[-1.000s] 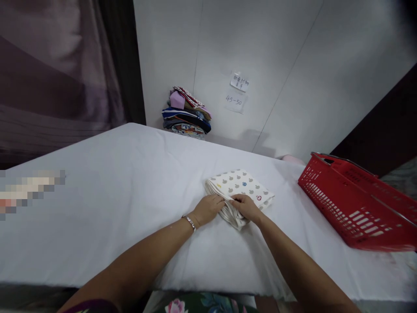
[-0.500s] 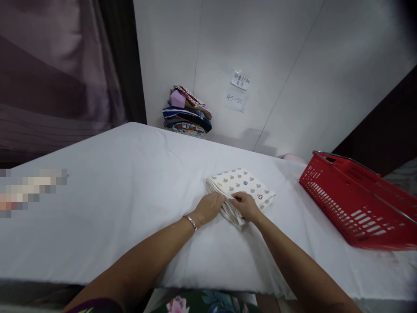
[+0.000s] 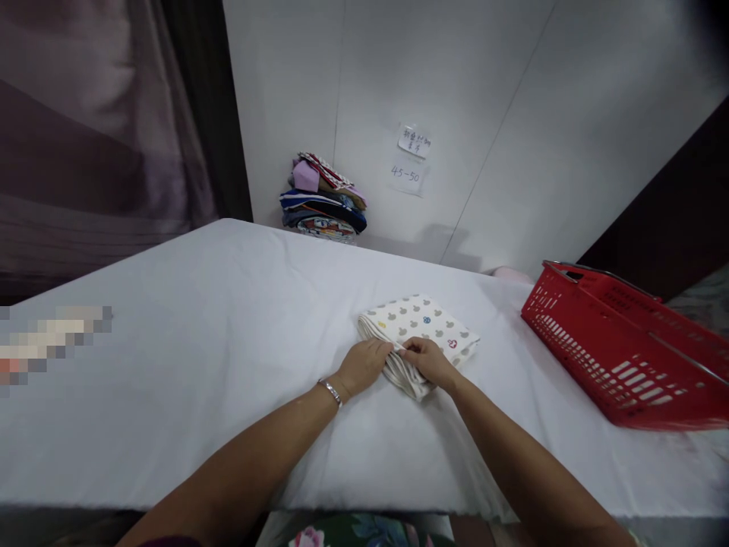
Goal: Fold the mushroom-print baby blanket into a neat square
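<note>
A folded white cloth with small grey, blue and red prints (image 3: pixel 424 325) lies on the white table cover (image 3: pixel 199 342), right of centre. Both hands rest at its near edge. My left hand (image 3: pixel 363 365), with a bracelet at the wrist, has its fingers curled onto the layered edge. My right hand (image 3: pixel 428 360) pinches the same edge beside it, fingertips nearly touching the left hand's.
A red plastic basket (image 3: pixel 620 357) stands tilted at the table's right side. A stack of folded coloured clothes (image 3: pixel 323 197) sits at the far edge against the white wall, under two paper notes (image 3: pixel 411 159). A dark curtain hangs at the left.
Both hands stay on the cloth's near edge with only slight finger movement. The view has shifted a little.
</note>
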`<state>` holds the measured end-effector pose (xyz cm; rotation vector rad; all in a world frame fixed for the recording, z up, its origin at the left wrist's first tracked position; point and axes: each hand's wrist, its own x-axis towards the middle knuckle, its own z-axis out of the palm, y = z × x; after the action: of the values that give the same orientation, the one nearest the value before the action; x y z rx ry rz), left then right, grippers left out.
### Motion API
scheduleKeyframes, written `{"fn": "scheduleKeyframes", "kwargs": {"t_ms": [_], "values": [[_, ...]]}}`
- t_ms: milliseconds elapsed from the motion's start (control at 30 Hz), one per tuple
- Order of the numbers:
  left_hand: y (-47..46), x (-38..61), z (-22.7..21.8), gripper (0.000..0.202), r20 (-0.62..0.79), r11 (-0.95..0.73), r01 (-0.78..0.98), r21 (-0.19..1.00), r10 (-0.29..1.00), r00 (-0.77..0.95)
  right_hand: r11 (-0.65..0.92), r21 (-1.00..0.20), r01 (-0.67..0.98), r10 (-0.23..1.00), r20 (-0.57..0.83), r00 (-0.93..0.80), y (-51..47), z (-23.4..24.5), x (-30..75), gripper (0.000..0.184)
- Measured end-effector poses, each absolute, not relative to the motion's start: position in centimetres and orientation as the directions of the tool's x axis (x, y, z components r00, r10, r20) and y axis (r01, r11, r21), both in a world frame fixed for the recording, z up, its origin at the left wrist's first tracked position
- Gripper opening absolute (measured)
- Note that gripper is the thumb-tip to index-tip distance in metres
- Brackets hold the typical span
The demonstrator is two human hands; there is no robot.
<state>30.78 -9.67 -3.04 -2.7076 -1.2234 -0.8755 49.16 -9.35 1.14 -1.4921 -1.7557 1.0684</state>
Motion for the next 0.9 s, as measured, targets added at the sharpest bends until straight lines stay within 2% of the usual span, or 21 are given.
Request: {"fn": "scheduleKeyframes", "kwargs": {"t_ms": [167, 433, 633, 800, 900], "values": [[-9.66, 30.74, -3.09, 0.018, 0.514, -0.687, 0.706, 0.172, 0.674, 0.530, 0.098, -0.841, 0.532, 0.990, 0.029, -0.136, -9.17, 0.97, 49.23, 0.022], [-9.65, 30.68, -2.86, 0.017, 0.515, -0.702, 0.706, 0.091, 0.640, 0.570, 0.075, -0.823, 0.564, 0.989, -0.012, -0.149, -9.44, 1.28, 49.04, 0.019], [-9.81, 30.77, -2.74, 0.014, 0.526, -0.686, 0.726, 0.051, 0.636, 0.564, 0.066, -0.856, 0.513, 0.986, -0.023, -0.166, -9.71, 1.28, 49.06, 0.021], [-9.75, 30.85, -3.01, 0.012, 0.547, -0.684, 0.728, 0.047, 0.627, 0.555, 0.107, -0.840, 0.532, 0.977, -0.009, -0.211, -9.86, 1.22, 49.19, 0.022], [-9.69, 30.85, -3.14, 0.014, 0.553, -0.694, 0.719, 0.044, 0.617, 0.561, 0.176, -0.820, 0.545, 0.975, 0.068, -0.212, -9.28, 1.54, 49.78, 0.024]]}}
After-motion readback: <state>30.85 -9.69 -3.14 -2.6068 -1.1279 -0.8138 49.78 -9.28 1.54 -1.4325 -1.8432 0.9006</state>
